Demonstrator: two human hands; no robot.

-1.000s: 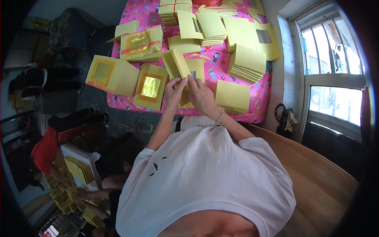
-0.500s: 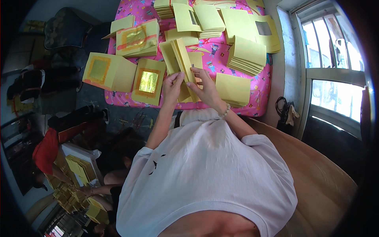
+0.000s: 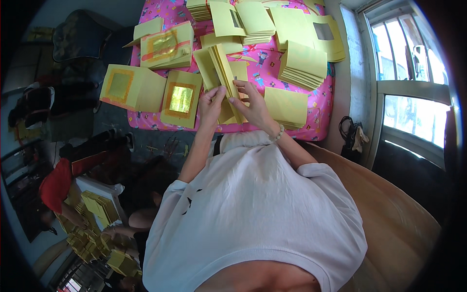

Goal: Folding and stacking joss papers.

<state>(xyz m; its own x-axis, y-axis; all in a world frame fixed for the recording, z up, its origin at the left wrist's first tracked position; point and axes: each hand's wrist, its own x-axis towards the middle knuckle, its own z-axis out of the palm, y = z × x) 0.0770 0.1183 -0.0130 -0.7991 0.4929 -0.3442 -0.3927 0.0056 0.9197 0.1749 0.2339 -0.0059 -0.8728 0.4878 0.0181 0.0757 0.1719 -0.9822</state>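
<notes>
A folded sheaf of yellow joss paper (image 3: 223,65) stands on edge, tilted, between my two hands over the near side of the pink cloth. My left hand (image 3: 210,106) pinches its left side with the thumb against the folded edge. On the other side, my right hand (image 3: 254,106), with a beaded bracelet at the wrist, has thumb and curled fingers on the layers. To the left of my left hand lies a sheet with a shiny gold foil square (image 3: 181,100) bordered in orange. A folded yellow stack (image 3: 286,108) rests right of my right hand.
More joss paper stacks (image 3: 302,65) cover the pink patterned cloth (image 3: 260,86). A barred window (image 3: 413,73) is at the right, a brown wooden panel (image 3: 384,204) at lower right. At lower left, a person in red (image 3: 56,185) and another person's arm are near yellow paper piles (image 3: 87,243).
My hands keep their hold on the joss paper and have barely moved. The whole view has shifted slightly. At lower left, the other people's hands have moved a little.
</notes>
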